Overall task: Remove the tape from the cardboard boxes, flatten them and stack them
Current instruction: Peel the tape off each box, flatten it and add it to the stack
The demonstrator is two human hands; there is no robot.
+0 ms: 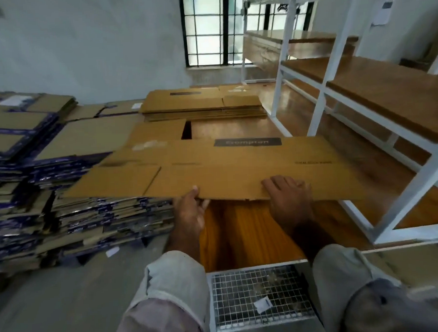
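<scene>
A large flattened brown cardboard box (225,168) with a dark label is held level in front of me, above the floor. My left hand (190,213) grips its near edge from below, thumb on top. My right hand (289,200) holds the same edge further right, fingers spread on the top face. Ahead on the floor lies a low stack of flattened brown boxes (202,103). A tall pile of flattened boxes with blue tape (49,200) stands to my left.
A white metal rack with wooden shelves (361,95) stands on the right. A wire-mesh grate (257,295) lies near my feet. A barred window (213,26) is in the far wall. The floor is polished wood.
</scene>
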